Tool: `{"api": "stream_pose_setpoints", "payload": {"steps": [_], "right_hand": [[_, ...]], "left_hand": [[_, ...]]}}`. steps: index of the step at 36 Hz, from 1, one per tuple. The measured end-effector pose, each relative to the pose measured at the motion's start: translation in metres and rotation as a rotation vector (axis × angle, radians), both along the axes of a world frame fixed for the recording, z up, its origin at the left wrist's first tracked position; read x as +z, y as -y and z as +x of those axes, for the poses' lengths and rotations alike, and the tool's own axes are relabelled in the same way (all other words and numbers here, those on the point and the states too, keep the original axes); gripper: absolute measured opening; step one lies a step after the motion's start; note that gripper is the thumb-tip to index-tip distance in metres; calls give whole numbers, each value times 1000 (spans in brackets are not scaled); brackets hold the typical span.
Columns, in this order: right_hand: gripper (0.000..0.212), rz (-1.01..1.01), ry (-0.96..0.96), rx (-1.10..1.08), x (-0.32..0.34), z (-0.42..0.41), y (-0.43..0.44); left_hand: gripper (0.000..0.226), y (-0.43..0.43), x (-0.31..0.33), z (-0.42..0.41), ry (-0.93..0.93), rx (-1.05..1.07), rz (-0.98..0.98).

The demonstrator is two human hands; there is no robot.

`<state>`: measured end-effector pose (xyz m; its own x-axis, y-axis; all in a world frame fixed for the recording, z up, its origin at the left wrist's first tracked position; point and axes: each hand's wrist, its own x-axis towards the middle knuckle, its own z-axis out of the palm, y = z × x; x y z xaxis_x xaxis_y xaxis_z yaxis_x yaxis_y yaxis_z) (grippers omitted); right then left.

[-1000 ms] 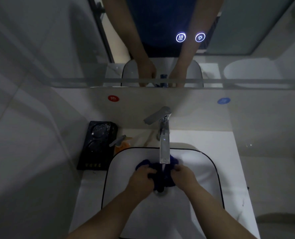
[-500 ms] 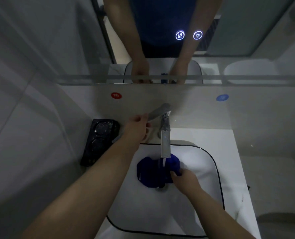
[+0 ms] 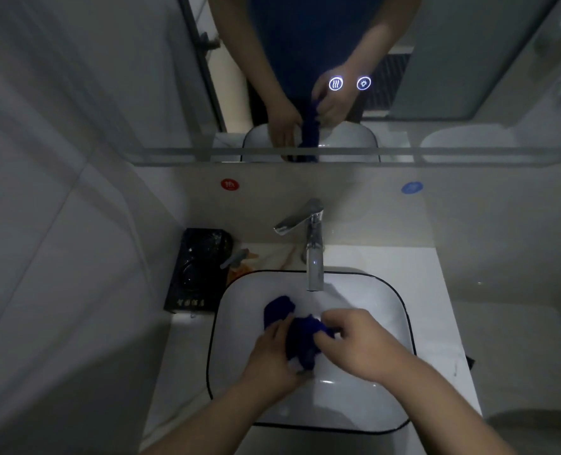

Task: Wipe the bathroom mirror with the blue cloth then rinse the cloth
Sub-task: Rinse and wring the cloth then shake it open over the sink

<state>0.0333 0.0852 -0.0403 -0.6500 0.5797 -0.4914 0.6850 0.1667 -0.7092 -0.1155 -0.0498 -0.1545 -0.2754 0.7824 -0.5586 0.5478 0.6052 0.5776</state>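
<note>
The blue cloth (image 3: 300,336) is bunched up over the white basin (image 3: 381,310), held between both hands. My left hand (image 3: 271,357) grips its lower left part, and a loose end sticks out above the fingers. My right hand (image 3: 354,339) grips the right side of the bunch. The chrome faucet (image 3: 313,254) stands behind the basin, its spout ending just above the cloth; no water stream shows. The mirror (image 3: 436,77) above reflects both hands and the hanging cloth.
A black tray (image 3: 200,270) with glasses sits left of the basin, an orange item (image 3: 239,261) beside it. Red (image 3: 229,184) and blue (image 3: 411,187) round stickers mark the backsplash. Two lit touch icons (image 3: 349,83) glow on the mirror. White countertop (image 3: 436,290) lies to the right.
My left hand went up to the faucet handle, then came back down to the cloth. The water stream is gone. Both hands now hold the cloth bunched above the basin.
</note>
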Motion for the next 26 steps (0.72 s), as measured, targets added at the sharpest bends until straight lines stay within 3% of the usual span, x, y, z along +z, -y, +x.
{"api": "stream_pose_setpoints", "payload": {"steps": [2, 5, 7, 9, 14, 16, 19, 23, 26], "right_hand": [[45, 52, -40, 72, 37, -6, 2], [28, 179, -79, 157, 88, -12, 5], [24, 201, -141, 109, 113, -13, 0], [25, 117, -291, -17, 134, -12, -11], [33, -237, -671, -335, 179, -7, -40], [31, -294, -767, -389, 193, -5, -49], [10, -216, -736, -387, 198, -4, -58], [16, -84, -567, -358, 174, 0, -60], [23, 71, -373, -291, 142, 7, -50]], "left_hand": [[124, -1, 11, 6, 43, 30, 46], [71, -9, 14, 12, 207, 140, 263], [77, -14, 25, 9, 273, 177, 310], [81, -20, 23, 7, 270, 154, 316], [49, -21, 38, 13, 360, 195, 184], [42, -18, 32, 16, 449, 308, 149], [56, -16, 21, 17, 599, 521, 129], [67, -13, 17, 18, 704, 594, 113], [76, -9, 24, 17, 931, 754, 22]]}}
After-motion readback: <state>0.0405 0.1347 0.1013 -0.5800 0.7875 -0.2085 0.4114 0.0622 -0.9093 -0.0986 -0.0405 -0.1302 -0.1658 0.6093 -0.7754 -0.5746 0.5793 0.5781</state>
